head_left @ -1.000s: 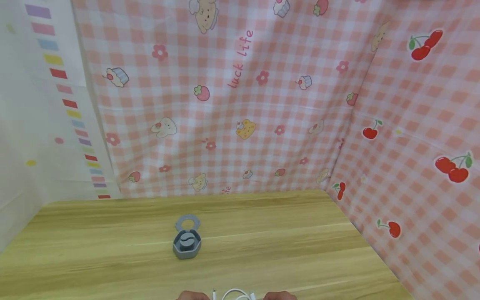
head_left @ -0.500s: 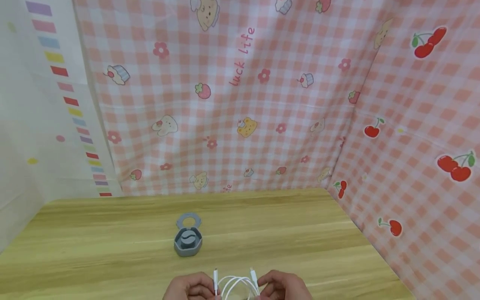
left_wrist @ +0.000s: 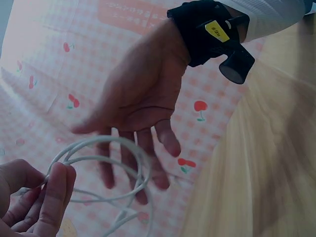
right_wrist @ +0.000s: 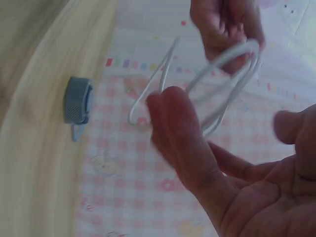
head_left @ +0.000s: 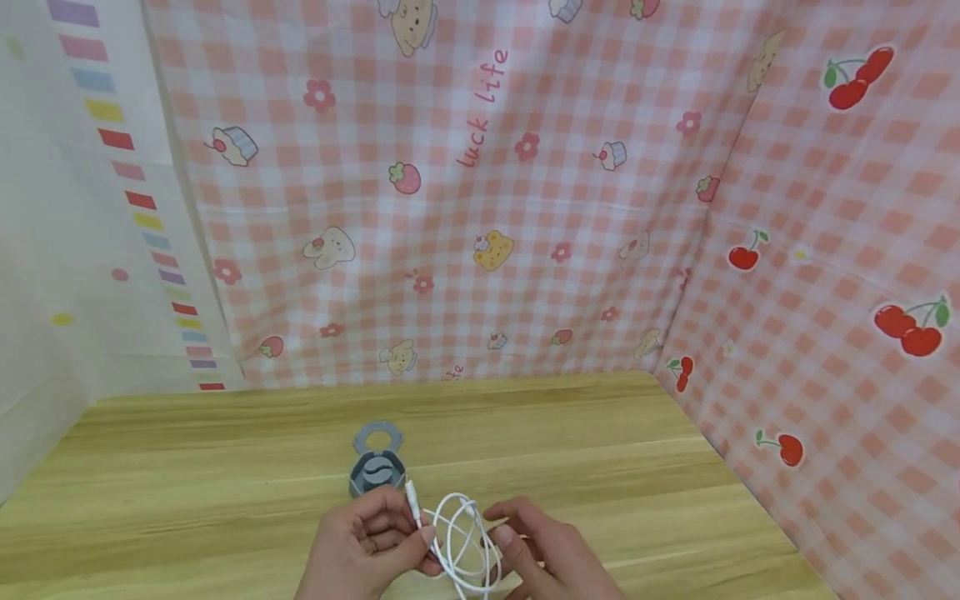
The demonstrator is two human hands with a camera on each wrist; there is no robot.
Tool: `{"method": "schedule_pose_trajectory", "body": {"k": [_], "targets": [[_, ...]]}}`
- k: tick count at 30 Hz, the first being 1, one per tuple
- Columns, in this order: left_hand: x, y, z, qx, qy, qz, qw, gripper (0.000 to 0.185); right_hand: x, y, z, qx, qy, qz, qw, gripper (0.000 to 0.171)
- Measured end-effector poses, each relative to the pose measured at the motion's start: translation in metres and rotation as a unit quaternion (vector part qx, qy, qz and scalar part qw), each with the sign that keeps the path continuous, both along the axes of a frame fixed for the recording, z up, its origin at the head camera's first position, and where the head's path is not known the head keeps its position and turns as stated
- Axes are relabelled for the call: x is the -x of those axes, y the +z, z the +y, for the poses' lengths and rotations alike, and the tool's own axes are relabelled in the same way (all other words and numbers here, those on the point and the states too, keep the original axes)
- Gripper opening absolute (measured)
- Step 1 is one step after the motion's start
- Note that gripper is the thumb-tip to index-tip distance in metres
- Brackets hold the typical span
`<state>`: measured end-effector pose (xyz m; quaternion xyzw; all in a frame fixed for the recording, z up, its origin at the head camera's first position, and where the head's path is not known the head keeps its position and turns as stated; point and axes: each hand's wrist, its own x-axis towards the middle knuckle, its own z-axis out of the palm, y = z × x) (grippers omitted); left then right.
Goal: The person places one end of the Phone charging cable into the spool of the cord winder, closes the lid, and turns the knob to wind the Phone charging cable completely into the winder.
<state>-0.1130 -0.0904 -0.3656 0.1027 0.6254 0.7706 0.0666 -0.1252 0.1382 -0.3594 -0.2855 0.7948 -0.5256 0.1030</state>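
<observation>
My left hand (head_left: 363, 550) pinches a white charging cable (left_wrist: 121, 139) between thumb and fingers. The cable is gathered in loose loops, and one white plug (head_left: 412, 500) sticks up beside the left fingers. Right of the loops, my right hand (head_left: 555, 554) has its fingers spread and loosely bent. In the left wrist view its palm faces the cable, and nothing is gripped there. Just beyond my left hand stands a grey hexagonal case (head_left: 377, 471) with its ring-shaped lid (head_left: 363, 439) flipped back. A round hub with a curved groove shows inside; the hand covers the case's front.
The wooden tabletop (head_left: 600, 467) stretches out under and around the hands. A pink checked cloth (head_left: 450, 208) hangs at the back, another cloth with cherries (head_left: 840, 375) hangs at the right, and a white sheet (head_left: 97, 233) is at the left.
Both hands have come up from the bottom edge with the cable, toward the case. Earlier both gripped the cable; now the right hand has loosened from it, and the loops hang from the left.
</observation>
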Motion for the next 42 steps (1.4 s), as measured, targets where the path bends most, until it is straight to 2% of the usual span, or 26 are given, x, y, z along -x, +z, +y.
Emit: {"method": "schedule_pose_trajectory", "body": {"k": [2, 4, 6, 8, 10, 12, 14, 15, 18, 19, 20, 21, 25, 26, 30, 32, 34, 36, 38, 39, 42], "targets": [[0.0, 0.002, 0.003, -0.005, 0.021, 0.015, 0.9996, 0.038, -0.004, 0.004, -0.006, -0.017, -0.009, 0.019, 1.0, 0.03], [0.0, 0.005, 0.006, -0.007, 0.039, 0.034, 0.9986, 0.036, -0.009, 0.008, -0.012, -0.054, -0.027, 0.067, 0.996, 0.032], [0.0, 0.007, 0.009, -0.01, 0.05, 0.052, 0.9973, 0.033, -0.014, 0.01, -0.018, -0.114, -0.06, 0.128, 0.983, 0.037], [0.0, 0.009, 0.011, -0.015, 0.062, 0.062, 0.996, 0.031, -0.017, 0.01, -0.023, -0.173, -0.096, 0.202, 0.959, 0.042], [-0.001, 0.011, 0.013, -0.018, 0.074, 0.065, 0.995, 0.029, -0.018, 0.009, -0.027, -0.205, -0.127, 0.294, 0.925, 0.044], [-0.001, 0.014, 0.014, -0.02, 0.083, 0.062, 0.9944, 0.028, -0.016, 0.011, -0.029, -0.192, -0.138, 0.378, 0.895, 0.042], [-0.002, 0.016, 0.014, -0.015, 0.09, 0.053, 0.9944, 0.027, -0.012, 0.013, -0.033, -0.149, -0.135, 0.466, 0.862, 0.034], [-0.002, 0.016, 0.014, -0.008, 0.094, 0.047, 0.9944, 0.026, -0.009, 0.015, -0.035, -0.126, -0.126, 0.497, 0.849, 0.03], [-0.002, 0.019, 0.013, 0.003, 0.096, 0.026, 0.9951, 0.026, -0.005, 0.021, -0.041, -0.073, -0.091, 0.535, 0.837, 0.019], [-0.002, 0.019, 0.012, 0.005, 0.093, 0.022, 0.9954, 0.026, -0.004, 0.023, -0.043, -0.064, -0.083, 0.535, 0.838, 0.016], [-0.002, 0.02, 0.011, 0.008, 0.09, 0.02, 0.9957, 0.027, -0.004, 0.024, -0.044, -0.056, -0.074, 0.527, 0.845, 0.015], [-0.003, 0.02, 0.01, 0.006, 0.084, 0.02, 0.9962, 0.028, -0.005, 0.026, -0.044, -0.052, -0.067, 0.51, 0.856, 0.015], [-0.003, 0.021, 0.008, 0.005, 0.067, 0.037, 0.9971, 0.031, -0.006, 0.032, -0.043, -0.039, -0.049, 0.453, 0.889, 0.021], [-0.003, 0.021, 0.008, 0.006, 0.069, 0.039, 0.9968, 0.031, -0.006, 0.034, -0.043, -0.041, -0.049, 0.444, 0.894, 0.022], [-0.003, 0.022, 0.009, 0.012, 0.082, 0.046, 0.9955, 0.029, -0.006, 0.038, -0.044, -0.052, -0.057, 0.44, 0.895, 0.018], [-0.003, 0.023, 0.009, 0.013, 0.083, 0.043, 0.9955, 0.028, -0.005, 0.039, -0.045, -0.048, -0.057, 0.451, 0.89, 0.017], [-0.003, 0.024, 0.008, 0.009, 0.075, 0.04, 0.9964, 0.027, -0.002, 0.04, -0.045, -0.041, -0.055, 0.454, 0.888, 0.016], [-0.002, 0.024, 0.005, 0.001, 0.06, 0.057, 0.9966, 0.024, 0.001, 0.04, -0.044, -0.028, -0.05, 0.456, 0.888, 0.016], [-0.002, 0.024, 0.002, -0.002, 0.045, 0.09, 0.9949, 0.021, 0.005, 0.041, -0.043, -0.01, -0.042, 0.462, 0.886, 0.017], [-0.003, 0.024, 0.001, 0.006, 0.045, 0.117, 0.9921, 0.018, 0.007, 0.041, -0.042, -0.001, -0.037, 0.463, 0.886, 0.017], [-0.004, 0.026, -0.002, 0.053, 0.065, 0.21, 0.9741, 0.009, 0.01, 0.043, -0.041, 0.016, -0.023, 0.469, 0.883, 0.019]]}}
